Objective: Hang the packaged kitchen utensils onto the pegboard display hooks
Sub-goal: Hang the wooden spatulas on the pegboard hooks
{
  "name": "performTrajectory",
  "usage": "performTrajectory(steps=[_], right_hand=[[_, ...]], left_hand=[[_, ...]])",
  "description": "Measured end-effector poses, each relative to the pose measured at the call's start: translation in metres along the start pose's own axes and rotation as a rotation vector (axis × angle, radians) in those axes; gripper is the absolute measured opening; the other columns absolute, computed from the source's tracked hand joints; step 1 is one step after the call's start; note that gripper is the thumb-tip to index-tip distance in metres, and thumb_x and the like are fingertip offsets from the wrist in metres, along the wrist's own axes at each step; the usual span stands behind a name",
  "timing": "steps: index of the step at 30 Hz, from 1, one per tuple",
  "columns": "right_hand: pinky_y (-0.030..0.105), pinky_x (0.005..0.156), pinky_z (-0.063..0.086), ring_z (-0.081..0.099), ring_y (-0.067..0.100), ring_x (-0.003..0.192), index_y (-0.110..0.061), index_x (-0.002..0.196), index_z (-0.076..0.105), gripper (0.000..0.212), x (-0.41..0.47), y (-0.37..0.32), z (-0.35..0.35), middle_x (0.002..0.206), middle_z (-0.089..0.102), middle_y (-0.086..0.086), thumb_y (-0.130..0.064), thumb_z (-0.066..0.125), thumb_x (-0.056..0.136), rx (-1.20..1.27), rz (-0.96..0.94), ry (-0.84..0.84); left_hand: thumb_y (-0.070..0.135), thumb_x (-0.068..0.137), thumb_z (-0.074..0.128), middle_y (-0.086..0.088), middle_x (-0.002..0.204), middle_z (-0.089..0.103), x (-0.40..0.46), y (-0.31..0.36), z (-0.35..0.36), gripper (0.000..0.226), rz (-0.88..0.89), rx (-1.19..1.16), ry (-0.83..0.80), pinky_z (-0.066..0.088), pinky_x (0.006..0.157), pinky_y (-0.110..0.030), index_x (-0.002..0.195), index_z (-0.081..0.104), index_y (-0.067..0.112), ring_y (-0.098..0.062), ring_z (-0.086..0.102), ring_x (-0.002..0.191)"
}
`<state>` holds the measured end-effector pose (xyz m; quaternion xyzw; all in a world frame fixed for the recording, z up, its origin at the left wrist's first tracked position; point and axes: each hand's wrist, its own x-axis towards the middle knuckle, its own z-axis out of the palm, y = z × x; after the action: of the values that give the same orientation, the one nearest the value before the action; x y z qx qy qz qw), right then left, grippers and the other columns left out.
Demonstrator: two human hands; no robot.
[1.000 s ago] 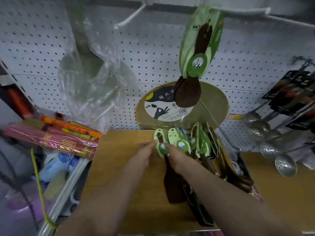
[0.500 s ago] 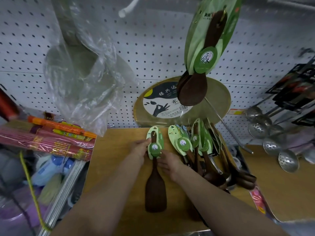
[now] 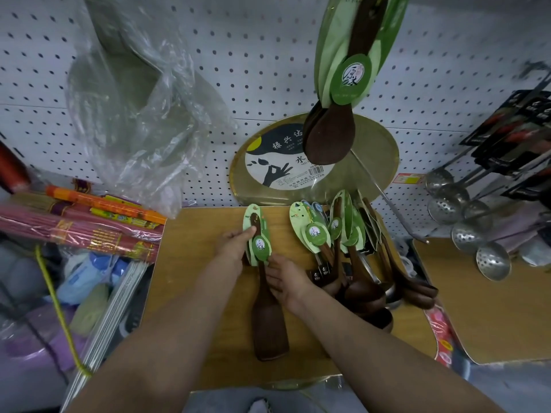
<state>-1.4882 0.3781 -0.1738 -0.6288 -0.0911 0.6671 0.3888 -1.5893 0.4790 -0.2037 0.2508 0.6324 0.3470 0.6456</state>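
A dark wooden spatula [image 3: 269,323] with a green leaf-shaped card lies on the wooden board [image 3: 190,281]. My left hand [image 3: 231,245] pinches the left edge of its card. My right hand [image 3: 284,280] grips its handle just below the card. To the right lies a pile of several carded wooden spoons [image 3: 351,254]. Above, a bunch of carded wooden spoons [image 3: 343,84] hangs from a hook on the white pegboard [image 3: 268,55]; the hook itself is out of view.
A crumpled clear plastic bag [image 3: 140,105] hangs at upper left. A round brass-coloured tray [image 3: 378,162] leans on the pegboard. Metal skimmers [image 3: 465,222] hang at right. Red and orange incense packs [image 3: 80,228] and bagged goods crowd the left side.
The spatula has been drawn left, away from the pile, and lies separate on the board. My right hand slid from the card down onto the handle. The view has moved closer.
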Motion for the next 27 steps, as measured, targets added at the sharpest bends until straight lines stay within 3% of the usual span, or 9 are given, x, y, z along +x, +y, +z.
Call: performTrajectory(steps=[3,5,8,13,19,22,24,27], right_hand=[[0.03,0.098,0.039,0.055,0.019,0.115,-0.016,0.131,0.06,0.04,-0.017,0.005,-0.005,0.128,0.063,0.005,-0.04,0.049,0.101,-0.024,-0.063,-0.016],[0.025,0.088,0.044,0.06,0.016,0.105,-0.016,0.126,0.062,0.035,-0.037,0.009,-0.013,0.115,0.067,0.002,-0.038,0.051,0.101,-0.012,-0.1,-0.035],[0.019,0.067,0.049,0.066,0.011,0.089,-0.016,0.112,0.066,0.019,-0.061,0.014,-0.02,0.097,0.071,-0.001,-0.028,0.055,0.101,0.038,-0.149,-0.055],[0.017,0.062,0.056,0.068,0.014,0.079,-0.007,0.1,0.066,0.007,-0.113,0.034,-0.055,0.096,0.072,0.011,-0.014,0.063,0.098,0.152,-0.255,-0.151],[0.015,0.053,0.052,0.067,0.01,0.064,-0.012,0.091,0.068,0.004,-0.177,0.049,-0.126,0.082,0.07,0.005,-0.013,0.067,0.095,0.176,-0.356,-0.19],[0.015,0.057,0.053,0.064,0.011,0.066,-0.015,0.084,0.068,0.009,-0.208,0.055,-0.179,0.075,0.069,0.003,-0.012,0.07,0.093,0.184,-0.433,-0.147],[0.023,0.067,0.056,0.064,0.017,0.07,-0.015,0.078,0.069,0.013,-0.226,0.058,-0.221,0.073,0.071,0.005,-0.01,0.073,0.09,0.181,-0.497,-0.098],[0.037,0.079,0.057,0.066,0.024,0.075,-0.014,0.084,0.074,0.005,-0.25,0.06,-0.287,0.091,0.074,0.018,-0.009,0.077,0.085,0.173,-0.567,-0.01]], left_hand=[[0.024,0.08,0.083,-0.013,0.097,0.072,-0.021,-0.001,0.0,0.033,0.016,-0.022,-0.014,0.055,0.064,-0.035,0.094,0.056,0.012,-0.027,0.07,0.08],[0.023,0.082,0.082,-0.015,0.101,0.073,-0.042,-0.002,0.003,0.032,0.027,-0.028,-0.013,0.058,0.067,-0.038,0.102,0.061,0.01,-0.028,0.071,0.081],[0.021,0.083,0.081,-0.014,0.099,0.074,-0.071,0.005,0.007,0.036,0.073,-0.039,-0.012,0.057,0.057,-0.035,0.112,0.065,0.007,-0.028,0.072,0.077],[0.02,0.08,0.083,-0.016,0.102,0.075,-0.147,0.003,0.022,0.043,0.168,-0.082,-0.013,0.055,0.047,-0.033,0.115,0.062,0.006,-0.028,0.073,0.077],[0.009,0.084,0.078,-0.014,0.091,0.074,-0.253,-0.023,0.078,0.02,0.311,-0.103,-0.049,0.054,0.046,-0.03,0.099,0.064,0.009,-0.022,0.07,0.061],[0.007,0.082,0.079,-0.015,0.091,0.073,-0.301,-0.042,0.122,0.016,0.367,-0.102,-0.068,0.059,0.06,-0.037,0.09,0.065,0.01,-0.026,0.07,0.067],[0.008,0.08,0.081,-0.014,0.088,0.074,-0.331,-0.056,0.157,0.015,0.397,-0.094,-0.099,0.061,0.074,-0.048,0.085,0.067,0.012,-0.029,0.072,0.073],[0.009,0.081,0.08,-0.013,0.089,0.075,-0.374,-0.08,0.218,0.019,0.436,-0.065,-0.204,0.061,0.076,-0.046,0.098,0.073,0.008,-0.028,0.072,0.076]])
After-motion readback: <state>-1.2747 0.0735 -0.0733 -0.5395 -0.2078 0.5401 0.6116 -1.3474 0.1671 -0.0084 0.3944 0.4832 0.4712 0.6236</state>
